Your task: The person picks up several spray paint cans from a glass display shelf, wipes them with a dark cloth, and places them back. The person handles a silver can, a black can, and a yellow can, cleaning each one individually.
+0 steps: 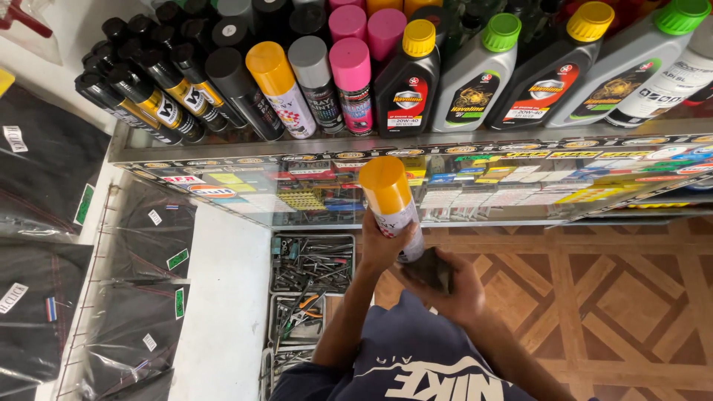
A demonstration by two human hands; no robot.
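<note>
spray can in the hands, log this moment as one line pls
left hand: grips orange-capped spray can | right hand: holds dark cloth against can base | behind: glass shelf of cans and oil bottles

shelf of spray cans (297,82), oil bottles (475,78), tool tray (312,263)

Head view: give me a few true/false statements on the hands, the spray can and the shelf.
1. The left hand grips a spray can with a yellow cap. True.
2. The right hand is empty. False: it presses a dark cloth against the can's lower end.
3. The shelf above holds spray cans and oil bottles. True.
4. The tool trays sit on top of the shelf. False: they lie low down, beside the left forearm.
</note>
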